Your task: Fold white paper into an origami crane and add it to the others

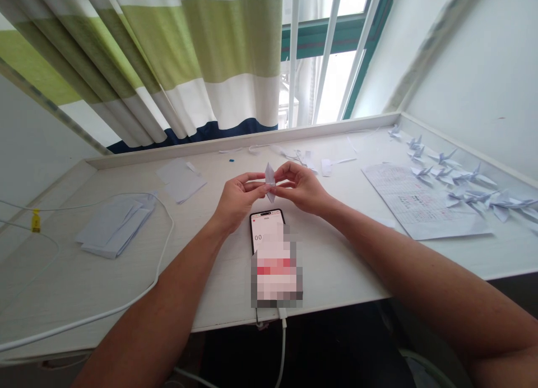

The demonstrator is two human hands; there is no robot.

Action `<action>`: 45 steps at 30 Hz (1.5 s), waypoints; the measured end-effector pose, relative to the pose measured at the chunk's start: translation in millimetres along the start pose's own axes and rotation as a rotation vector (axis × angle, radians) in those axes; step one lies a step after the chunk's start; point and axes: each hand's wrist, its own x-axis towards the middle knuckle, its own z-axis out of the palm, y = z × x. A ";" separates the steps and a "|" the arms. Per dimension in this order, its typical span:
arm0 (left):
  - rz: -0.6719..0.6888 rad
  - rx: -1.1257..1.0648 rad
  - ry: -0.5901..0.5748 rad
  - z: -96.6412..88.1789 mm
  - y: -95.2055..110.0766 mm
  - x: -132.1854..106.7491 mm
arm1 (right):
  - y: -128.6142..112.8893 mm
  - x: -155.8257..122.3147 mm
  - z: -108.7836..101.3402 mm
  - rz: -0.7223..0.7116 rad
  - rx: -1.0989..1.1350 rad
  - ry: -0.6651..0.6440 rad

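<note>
Between my two hands, above the white desk, is a small folded piece of white paper (269, 176), upright and narrow with a pointed top. The fingers and thumb of my left hand (240, 198) pinch it from the left. From the right, my right hand (303, 189) grips it too, thumb and fingertips closed on its edge. Part of the paper is hidden behind the fingertips. Just below my hands lies a phone (269, 231), its screen lit and partly blurred out, with a cable plugged into its lower end.
Several folded paper cranes (443, 175) stand at the right, beside and on a printed sheet (424, 206). Paper sheets (115, 225) are stacked at the left, near a white cable (166, 248). Paper scraps (309, 159) lie at the back. A raised edge (189, 148) borders the desk.
</note>
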 end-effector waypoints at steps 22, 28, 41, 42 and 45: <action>0.173 0.218 0.046 -2.1 -0.8 -0.1 | -0.9 -0.8 -0.4 0.051 -0.054 -0.017; 0.396 0.333 0.048 2.3 -2.6 -3.3 | -11.0 -1.6 2.2 0.127 0.108 -0.024; 0.768 0.713 0.022 -10.1 -8.2 2.7 | -15.1 -3.2 3.7 0.285 0.265 -0.040; 0.777 0.724 0.028 -10.2 -8.3 3.0 | -14.8 -2.9 3.6 0.277 0.266 -0.040; 0.797 0.726 0.009 -9.3 -7.8 3.0 | -14.4 -2.6 3.0 0.223 0.232 -0.051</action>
